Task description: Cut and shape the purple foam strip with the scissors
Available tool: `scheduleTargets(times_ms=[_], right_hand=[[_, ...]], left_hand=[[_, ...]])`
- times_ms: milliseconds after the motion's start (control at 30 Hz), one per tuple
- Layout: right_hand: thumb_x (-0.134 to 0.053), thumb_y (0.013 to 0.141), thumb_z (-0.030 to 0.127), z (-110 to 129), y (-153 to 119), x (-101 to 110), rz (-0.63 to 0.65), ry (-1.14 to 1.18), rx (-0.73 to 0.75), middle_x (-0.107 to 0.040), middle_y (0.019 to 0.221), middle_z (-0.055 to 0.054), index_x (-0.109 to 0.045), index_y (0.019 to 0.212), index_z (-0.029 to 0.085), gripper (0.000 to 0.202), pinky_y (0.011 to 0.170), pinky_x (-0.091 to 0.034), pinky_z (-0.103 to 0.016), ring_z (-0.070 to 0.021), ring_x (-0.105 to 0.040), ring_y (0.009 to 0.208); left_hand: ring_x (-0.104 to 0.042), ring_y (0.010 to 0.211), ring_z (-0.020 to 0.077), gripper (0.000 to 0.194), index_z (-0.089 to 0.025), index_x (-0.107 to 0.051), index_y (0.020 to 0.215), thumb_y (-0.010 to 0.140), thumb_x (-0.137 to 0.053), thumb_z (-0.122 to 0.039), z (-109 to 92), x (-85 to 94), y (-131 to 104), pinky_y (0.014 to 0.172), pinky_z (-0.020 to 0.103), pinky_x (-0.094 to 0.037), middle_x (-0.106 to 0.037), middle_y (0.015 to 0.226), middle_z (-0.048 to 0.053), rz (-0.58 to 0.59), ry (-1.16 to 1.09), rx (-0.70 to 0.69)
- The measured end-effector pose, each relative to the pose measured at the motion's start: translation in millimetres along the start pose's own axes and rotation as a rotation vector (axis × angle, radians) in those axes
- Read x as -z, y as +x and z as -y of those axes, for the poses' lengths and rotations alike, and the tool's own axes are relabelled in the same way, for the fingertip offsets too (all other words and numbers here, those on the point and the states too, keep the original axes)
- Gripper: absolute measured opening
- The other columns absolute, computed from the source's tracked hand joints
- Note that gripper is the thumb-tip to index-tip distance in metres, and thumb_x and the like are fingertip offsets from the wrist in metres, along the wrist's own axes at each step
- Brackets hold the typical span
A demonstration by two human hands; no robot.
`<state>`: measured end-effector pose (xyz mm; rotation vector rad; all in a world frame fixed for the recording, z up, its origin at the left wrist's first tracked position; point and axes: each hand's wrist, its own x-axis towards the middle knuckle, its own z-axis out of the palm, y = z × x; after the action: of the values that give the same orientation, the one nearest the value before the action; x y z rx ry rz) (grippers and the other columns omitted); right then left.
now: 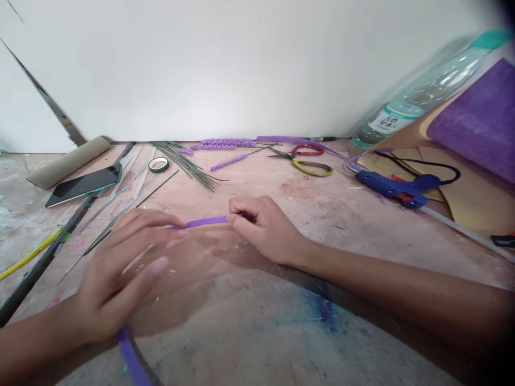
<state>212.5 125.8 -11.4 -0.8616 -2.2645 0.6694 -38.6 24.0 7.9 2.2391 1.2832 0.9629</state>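
Strip (208, 221): purple, narrow and flat, lying low over the counter (257, 332) between the two hands; its long axis runs left to right, the right end slightly farther from the wearer.
Left hand (116, 257): loosely spread, thumb well apart from the fingers, fingertips resting at the strip's left end.
Right hand (267, 230): curled closed, thumb and forefinger pinching the strip's right end.
Purple length (134, 359): emerges below the left wrist and points toward the bottom edge; whether it joins the strip is hidden.
Bottle label (389, 121): white and green, with dark Chinese characters, the upper pair apparently 天然; the smaller print is illegible.
Bottle (436, 80): clear, green-capped, appearing tilted to the upper right.
Scissors (293, 156): one red handle, one yellow, blades pointing left.
Glue gun (394, 188): blue, nozzle toward the left, near the purple sheet (478, 118).
Beaded stems (223, 145): purple, beyond the hands, beside green wires (189, 163).
Left side: dark-screened phone (84, 185), cardboard tube (70, 162), green tape roll (159, 170).
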Motion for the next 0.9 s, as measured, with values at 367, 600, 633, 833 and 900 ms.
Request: scheduleTargets(times_ms=[367,600,633,833,900], right_hand=[[-0.048,0.095,0.026,8.0,-11.4,-1.9,0.128,0.006,0.257,-0.043,0.062,0.005,-0.047,0.075,0.020,0.020,0.057,-0.025,-0.027,-0.0109,-0.039,0.054],[-0.049,0.096,0.027,1.9,-3.9,0.5,-0.101,0.154,0.095,-0.038,0.063,0.006,-0.041,0.072,0.021,0.026,0.055,-0.029,-0.025,-0.0110,-0.037,0.056],[-0.048,0.097,0.027,1.6,-2.6,0.1,-0.113,0.174,0.073,-0.038,0.063,0.006,-0.041,0.072,0.022,0.026,0.054,-0.030,-0.024,-0.0112,-0.037,0.056],[-0.040,0.099,0.026,-4.4,2.1,-3.3,-0.185,0.128,-0.066,-0.039,0.064,0.005,-0.040,0.076,0.023,0.023,0.053,-0.034,-0.024,-0.0119,-0.040,0.056],[-0.041,0.098,0.024,-9.4,5.4,-1.7,-0.174,0.049,-0.098,-0.042,0.065,0.005,-0.040,0.074,0.022,0.023,0.056,-0.036,-0.024,-0.0122,-0.043,0.059]], left_hand=[[-0.058,0.077,0.0193,0.013,-0.019,-0.060,0.104,0.100,-0.047,-0.016,8.0,-13.0,10.0,0.075,0.035,-0.039,-0.068,0.083,0.002,0.173,0.253,-0.127],[-0.051,0.063,0.0150,0.027,-0.020,-0.045,0.079,0.105,-0.037,-0.018,-2.9,-13.4,8.3,0.067,0.030,-0.038,-0.056,0.068,-0.002,0.289,0.144,-0.263],[-0.052,0.064,0.0152,0.028,-0.020,-0.045,0.080,0.106,-0.035,-0.020,-5.6,-12.6,7.8,0.067,0.031,-0.038,-0.058,0.070,-0.001,0.328,0.126,-0.306],[-0.059,0.074,0.0165,0.036,-0.021,-0.047,0.081,0.108,-0.027,-0.032,-29.4,-5.1,8.8,0.070,0.028,-0.044,-0.064,0.077,0.002,0.460,-0.069,-0.246],[-0.059,0.076,0.0152,0.037,-0.021,-0.051,0.083,0.108,-0.029,-0.036,-35.4,-6.2,8.5,0.072,0.025,-0.046,-0.063,0.079,0.002,0.524,-0.205,-0.168]])
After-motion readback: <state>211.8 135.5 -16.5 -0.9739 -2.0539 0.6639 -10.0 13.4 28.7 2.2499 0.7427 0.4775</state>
